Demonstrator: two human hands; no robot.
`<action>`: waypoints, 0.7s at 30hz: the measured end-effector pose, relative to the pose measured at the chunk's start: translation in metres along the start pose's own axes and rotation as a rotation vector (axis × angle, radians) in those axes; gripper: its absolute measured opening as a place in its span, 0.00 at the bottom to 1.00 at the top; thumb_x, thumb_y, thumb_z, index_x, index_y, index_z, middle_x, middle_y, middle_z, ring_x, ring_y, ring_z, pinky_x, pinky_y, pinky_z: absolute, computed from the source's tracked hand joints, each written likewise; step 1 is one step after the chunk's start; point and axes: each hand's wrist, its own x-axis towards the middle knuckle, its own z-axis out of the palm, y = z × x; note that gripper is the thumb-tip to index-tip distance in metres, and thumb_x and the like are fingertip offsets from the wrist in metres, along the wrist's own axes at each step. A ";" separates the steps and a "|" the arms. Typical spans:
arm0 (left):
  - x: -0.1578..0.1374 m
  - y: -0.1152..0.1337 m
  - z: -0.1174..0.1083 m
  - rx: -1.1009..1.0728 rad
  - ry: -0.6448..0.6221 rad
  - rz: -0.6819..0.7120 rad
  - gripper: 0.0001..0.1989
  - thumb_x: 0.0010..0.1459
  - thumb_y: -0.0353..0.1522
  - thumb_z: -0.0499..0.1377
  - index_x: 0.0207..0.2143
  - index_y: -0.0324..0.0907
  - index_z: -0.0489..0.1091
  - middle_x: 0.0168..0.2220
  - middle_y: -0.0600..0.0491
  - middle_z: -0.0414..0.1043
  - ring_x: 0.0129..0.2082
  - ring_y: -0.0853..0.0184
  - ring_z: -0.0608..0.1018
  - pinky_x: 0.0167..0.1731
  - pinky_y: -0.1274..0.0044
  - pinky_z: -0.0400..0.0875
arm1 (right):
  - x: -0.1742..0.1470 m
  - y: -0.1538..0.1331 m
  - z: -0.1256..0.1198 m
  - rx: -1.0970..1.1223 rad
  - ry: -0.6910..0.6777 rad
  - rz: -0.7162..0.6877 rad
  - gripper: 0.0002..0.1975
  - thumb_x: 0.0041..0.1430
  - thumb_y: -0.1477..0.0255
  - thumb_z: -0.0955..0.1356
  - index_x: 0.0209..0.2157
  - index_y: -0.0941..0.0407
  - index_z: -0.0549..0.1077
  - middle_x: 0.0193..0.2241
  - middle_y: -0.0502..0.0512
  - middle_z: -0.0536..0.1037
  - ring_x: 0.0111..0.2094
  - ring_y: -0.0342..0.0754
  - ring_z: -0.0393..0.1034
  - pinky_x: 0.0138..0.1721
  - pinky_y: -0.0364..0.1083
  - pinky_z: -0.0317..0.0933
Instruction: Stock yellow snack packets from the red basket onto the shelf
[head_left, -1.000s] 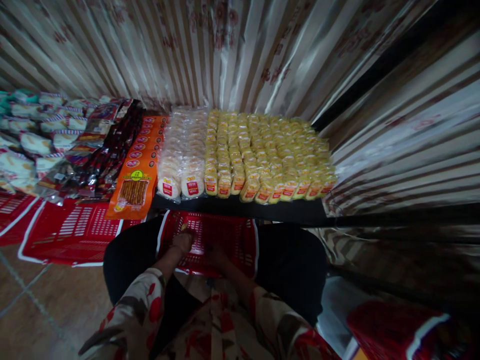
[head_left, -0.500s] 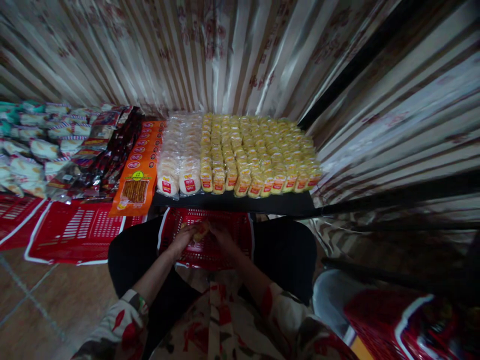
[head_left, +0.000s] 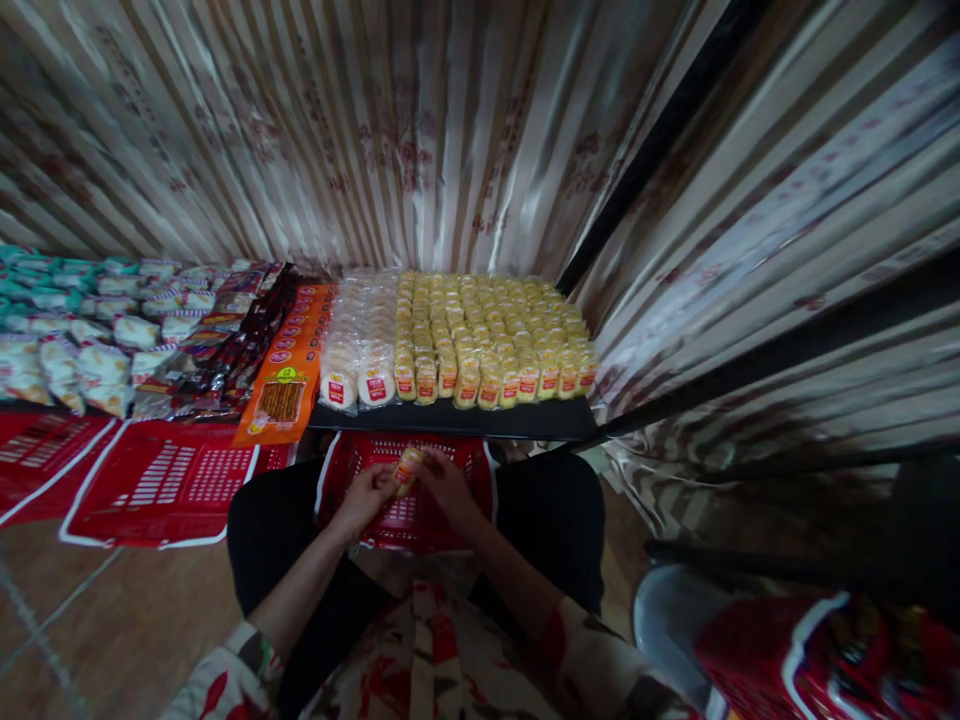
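Yellow oblong plastic-wrapped snack (head_left: 407, 472) is grasped by the left hand's (head_left: 367, 497) and right hand's (head_left: 448, 487) fingers above a red plastic basket (head_left: 426, 526).

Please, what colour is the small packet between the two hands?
The packet is yellow with a red-orange label; head view shows it best.

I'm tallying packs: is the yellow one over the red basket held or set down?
Held: the left hand and right hand have fingers on the yellow pack.

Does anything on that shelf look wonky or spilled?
The orange packet looks odd: its lower end pokes past the front edge of the black shelf, while the rows of yellow packets stop short of it. I see nothing spilled.
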 end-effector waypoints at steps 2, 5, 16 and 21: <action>-0.001 0.007 0.005 -0.028 0.005 0.033 0.22 0.46 0.43 0.61 0.40 0.39 0.69 0.33 0.51 0.75 0.32 0.68 0.76 0.30 0.79 0.68 | -0.004 -0.005 -0.001 -0.040 -0.047 -0.051 0.20 0.45 0.63 0.69 0.41 0.56 0.71 0.39 0.56 0.78 0.41 0.50 0.73 0.46 0.51 0.64; -0.001 0.020 0.015 -0.023 0.026 0.099 0.20 0.48 0.41 0.60 0.41 0.38 0.69 0.36 0.50 0.76 0.34 0.67 0.76 0.34 0.78 0.70 | -0.010 -0.012 -0.003 -0.118 -0.070 -0.118 0.17 0.49 0.66 0.67 0.42 0.56 0.71 0.38 0.56 0.78 0.39 0.50 0.73 0.45 0.51 0.65; 0.027 0.068 0.033 0.242 0.146 0.469 0.18 0.49 0.33 0.60 0.44 0.38 0.70 0.36 0.51 0.74 0.32 0.68 0.73 0.37 0.75 0.68 | 0.006 -0.051 -0.026 -0.460 0.104 -0.354 0.19 0.53 0.67 0.66 0.48 0.55 0.71 0.36 0.55 0.75 0.35 0.47 0.71 0.37 0.46 0.67; 0.045 0.079 0.046 0.261 0.319 0.496 0.14 0.49 0.31 0.60 0.40 0.39 0.70 0.31 0.54 0.71 0.27 0.71 0.70 0.33 0.77 0.67 | 0.018 -0.066 -0.035 -0.610 0.233 -0.499 0.20 0.59 0.70 0.60 0.52 0.57 0.69 0.44 0.60 0.73 0.42 0.48 0.69 0.43 0.47 0.66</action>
